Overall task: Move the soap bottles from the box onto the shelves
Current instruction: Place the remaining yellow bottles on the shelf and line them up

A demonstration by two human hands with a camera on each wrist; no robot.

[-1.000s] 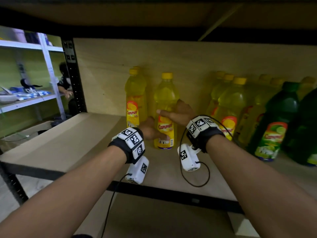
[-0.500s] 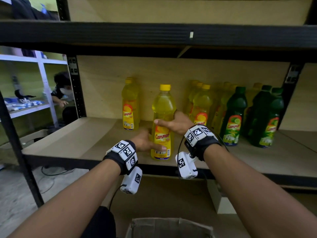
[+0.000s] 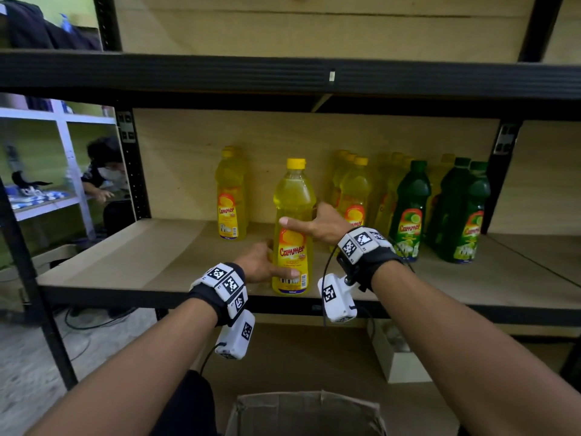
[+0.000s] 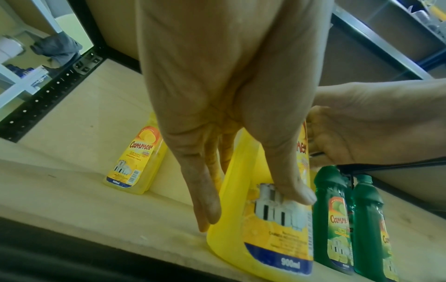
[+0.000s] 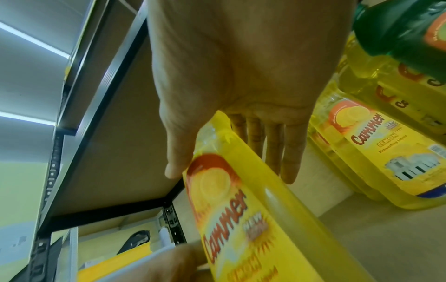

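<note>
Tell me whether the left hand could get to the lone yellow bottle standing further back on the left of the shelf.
Probably yes. The left hand now grips the front yellow bottle, so must let go first. The lone yellow bottle stands behind and left with bare shelf before it.

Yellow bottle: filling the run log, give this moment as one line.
step: shelving | yellow bottle: upright at shelf front edge | left hand: holds base | right hand: holds middle | box: below
</note>
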